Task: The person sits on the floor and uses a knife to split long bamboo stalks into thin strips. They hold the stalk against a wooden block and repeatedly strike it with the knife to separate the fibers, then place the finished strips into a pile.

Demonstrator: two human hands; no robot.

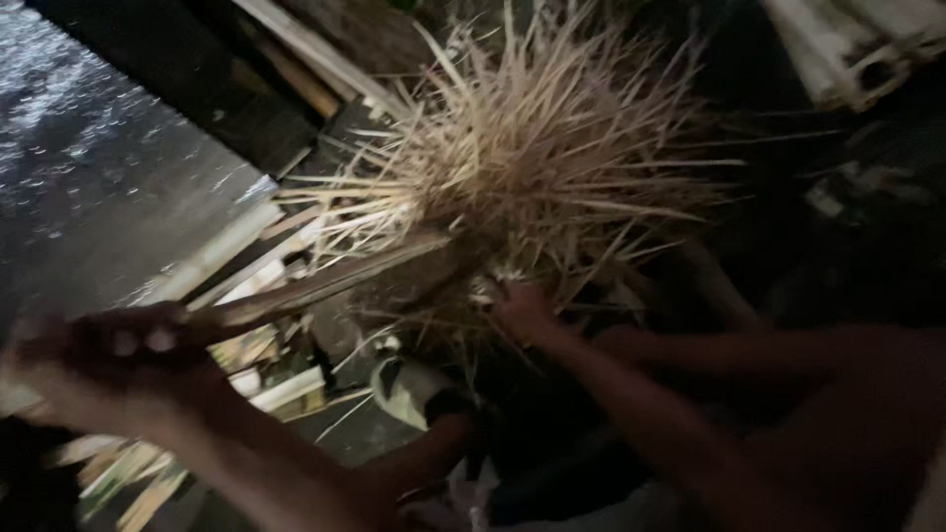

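Left hand: closed in a fist around the near end of a long flat blade or wooden slat; the picture is too dim and blurred to tell which. The piece runs from this hand up and away toward the right hand, its far end reaching the base of the splint bundle.

Right hand: set at the underside of a large bundle of thin pale bamboo splints. Fingers are pressed into the base of the bundle; whether they are closed on it or only touching cannot be told, as the fingertips are lost among the splints. The bundle stands just above this hand and fans outward in all directions, tips pointing away from the person.

The hands are well apart, the left nearer the camera and lower, the right farther out.

Surroundings: between and below the hands lie split bamboo strips and offcuts, pale, scattered in a loose heap. Beyond the left hand is a wet-looking grey ground surface. Above and beyond the right hand, at the upper corner, lie stacked pale bamboo lengths. A dark cuff or band shows on the left forearm.
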